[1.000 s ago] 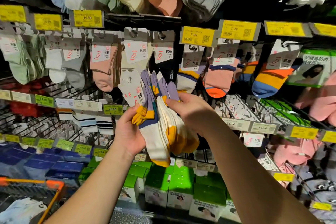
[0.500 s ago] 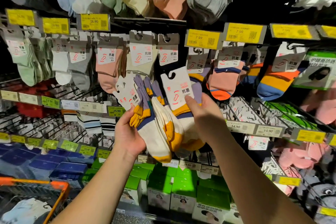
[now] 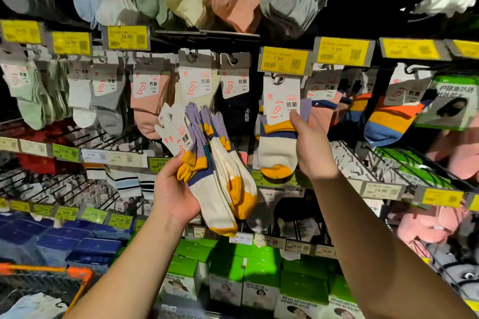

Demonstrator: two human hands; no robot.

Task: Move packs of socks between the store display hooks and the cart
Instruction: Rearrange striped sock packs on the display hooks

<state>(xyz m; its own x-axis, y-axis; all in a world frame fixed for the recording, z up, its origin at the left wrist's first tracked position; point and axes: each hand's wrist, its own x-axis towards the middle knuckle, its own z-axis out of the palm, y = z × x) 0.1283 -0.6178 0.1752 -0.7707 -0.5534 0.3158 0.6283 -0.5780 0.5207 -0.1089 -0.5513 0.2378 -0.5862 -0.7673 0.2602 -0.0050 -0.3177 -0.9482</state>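
Lifting away from the bundle, the right hand [image 3: 312, 146] now pinches a single sock pack [image 3: 281, 127] by its card, thumb on the printed front and fingers curled behind, and holds it up just under the yellow 7.99 price tag [image 3: 284, 61] — a second ago that same pack was still buried in the fanned stack, and half a second ago it was only just peeling free. From the head view, the only one there is, the pack's hanger hole sits right at the tag's lower edge, though whether it is already threaded on the display hook I cannot tell; the hook itself is hidden behind the tag. The left hand [image 3: 176, 189] stays where it was, fingers wrapped round the remaining bundle of socks [image 3: 215, 163], purple cuffs up and yellow toes down, well apart from the raised pack. The orange-rimmed cart [image 3: 77, 273] shows at the lower left corner with pale socks inside. Judging by this, the work is restocking — one pack goes to the hook, and several in the left hand wait their turn.
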